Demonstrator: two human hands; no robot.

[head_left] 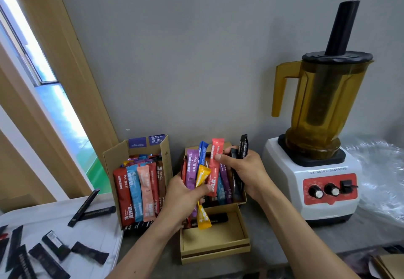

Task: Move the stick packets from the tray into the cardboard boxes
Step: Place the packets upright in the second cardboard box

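A white tray (102, 232) at the lower left holds several black stick packets (89, 253). An open cardboard box (113, 158) by the wall is packed with upright coloured packets (140, 193). Right of it, a flat cardboard box (214, 248) holds more packets at its far end. My left hand (181, 200) grips a bunch of coloured packets, a yellow one (202, 178) among them, over this box. My right hand (242, 169) holds black packets (241, 149) and pinches a red packet (215, 160) with the thumb.
A blender with an amber jug (317, 108) on a white base (314, 189) stands close at the right. Crumpled clear plastic (380, 169) lies behind it. More cardboard (389, 265) sits at the lower right corner. A grey wall backs the counter.
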